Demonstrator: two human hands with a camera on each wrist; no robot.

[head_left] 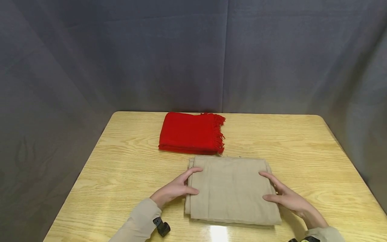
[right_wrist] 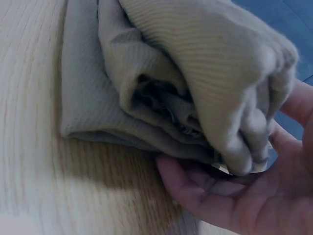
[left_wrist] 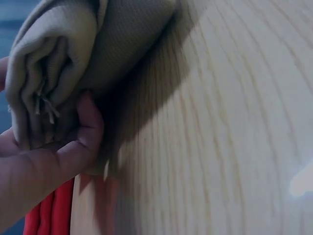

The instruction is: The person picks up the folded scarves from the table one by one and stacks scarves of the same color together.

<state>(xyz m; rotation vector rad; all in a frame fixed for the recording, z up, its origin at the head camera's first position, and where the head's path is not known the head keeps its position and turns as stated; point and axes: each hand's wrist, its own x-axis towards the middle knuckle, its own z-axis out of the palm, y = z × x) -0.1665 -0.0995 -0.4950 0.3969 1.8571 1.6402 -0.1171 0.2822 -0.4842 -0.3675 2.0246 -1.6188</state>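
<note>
A folded beige scarf (head_left: 232, 191) lies near the front of the table, its layers and a few loose threads showing in the left wrist view. My left hand (head_left: 176, 188) grips its left side, thumb and index finger on top. In the left wrist view, other fingers (left_wrist: 88, 122) curl beneath the folded layers. On the opposite side, my right hand (head_left: 290, 198) holds the right edge between fingers above and fingers underneath. The right wrist view shows fingertips (right_wrist: 171, 176) tucked below the bundle, which seems slightly raised at that edge.
Behind the beige scarf, a folded red scarf (head_left: 188, 132) with fringe along its right side lies on the wooden table (head_left: 121, 161). Grey curtains (head_left: 181, 57) hang close behind the table and along both sides.
</note>
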